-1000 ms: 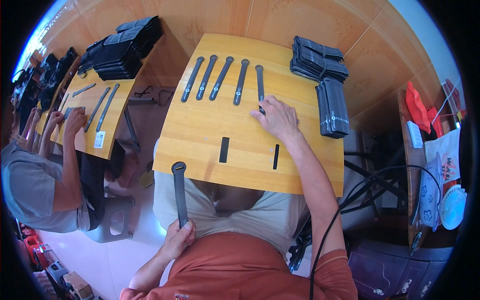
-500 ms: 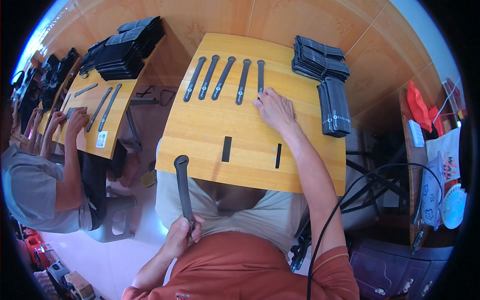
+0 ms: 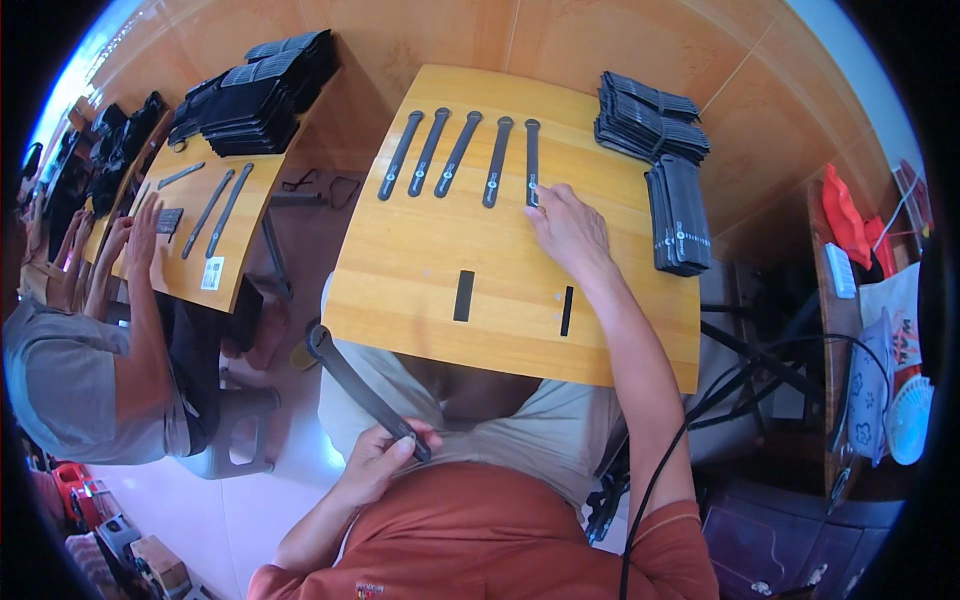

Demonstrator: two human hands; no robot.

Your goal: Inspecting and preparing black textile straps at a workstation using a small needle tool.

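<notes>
My left hand (image 3: pixel 378 462) has its grip pinched on one end of a long black strap (image 3: pixel 362 390), low at 7 o'clock, off the counter (image 3: pixel 420 290). My right hand (image 3: pixel 568 228) rests its fingertips, loosely spread, on the fifth strap (image 3: pixel 532 160) at 12 o'clock. Four more straps (image 3: pixel 440 153) lie left of it; black stacks (image 3: pixel 655 125) sit at 2 o'clock.

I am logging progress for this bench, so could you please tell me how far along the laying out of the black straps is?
Five black straps already lie in a row at the far edge of the wooden board. The right hand touches the rightmost strap, while the left hand holds another strap below the board. Stacks of black pieces wait at the right; their count is unclear.
</notes>
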